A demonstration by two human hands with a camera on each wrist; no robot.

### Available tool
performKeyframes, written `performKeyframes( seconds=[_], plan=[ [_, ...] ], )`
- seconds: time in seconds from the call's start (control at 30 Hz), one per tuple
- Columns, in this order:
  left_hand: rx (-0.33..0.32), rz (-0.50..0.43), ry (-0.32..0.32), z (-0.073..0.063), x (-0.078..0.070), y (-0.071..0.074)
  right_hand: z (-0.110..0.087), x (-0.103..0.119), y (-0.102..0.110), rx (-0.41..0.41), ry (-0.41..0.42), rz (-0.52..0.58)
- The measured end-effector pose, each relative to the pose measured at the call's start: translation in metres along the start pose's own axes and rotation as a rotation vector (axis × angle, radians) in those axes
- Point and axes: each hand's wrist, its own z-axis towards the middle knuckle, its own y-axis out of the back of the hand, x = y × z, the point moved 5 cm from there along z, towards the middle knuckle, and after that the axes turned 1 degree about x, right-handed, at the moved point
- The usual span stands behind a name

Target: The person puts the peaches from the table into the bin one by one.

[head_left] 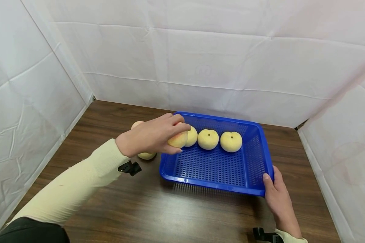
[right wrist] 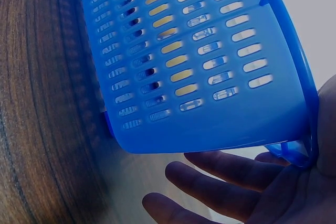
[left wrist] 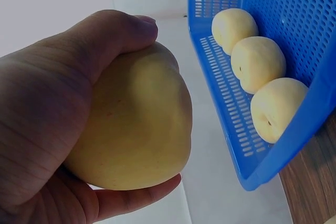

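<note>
On the white cloth wall [head_left: 219, 57], square with fold creases, a faint mark is too dim to read. The basket [head_left: 213, 186] is smooth blue plastic, rectangular, its sides pierced with rows of slots. Three round, matte, pale-yellow peaches [head_left: 208, 139] sit in a row along its far side, their stem dimples showing. The left hand [head_left: 153, 135] has its grip curled round another peach [left wrist: 136, 119], plump and faintly speckled, raised by the basket's left end. The right hand [head_left: 278, 194] holds the near right corner, thumb over the rim, other fingers outside. Two more peaches [head_left: 147, 156] lie beyond the ribbed cream sleeve [head_left: 91, 172], on the brown wood-grain desk [head_left: 152, 209].
</note>
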Motion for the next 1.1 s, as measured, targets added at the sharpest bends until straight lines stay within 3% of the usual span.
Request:
performKeyframes(
  seconds=[0.43,0.7,1.1],
  plan=[
    [0.026,0.047,-0.059,0.017,-0.015,-0.003,-0.001,0.001,0.0,0.002,0.019,-0.006],
    [0.042,0.027,-0.088,0.026,-0.018,-0.007,-0.002,0.002,0.001,-0.002,0.013,-0.01],
    [0.052,0.038,-0.092,0.035,-0.021,-0.018,-0.004,0.001,0.0,-0.006,0.021,0.002]
  ],
)
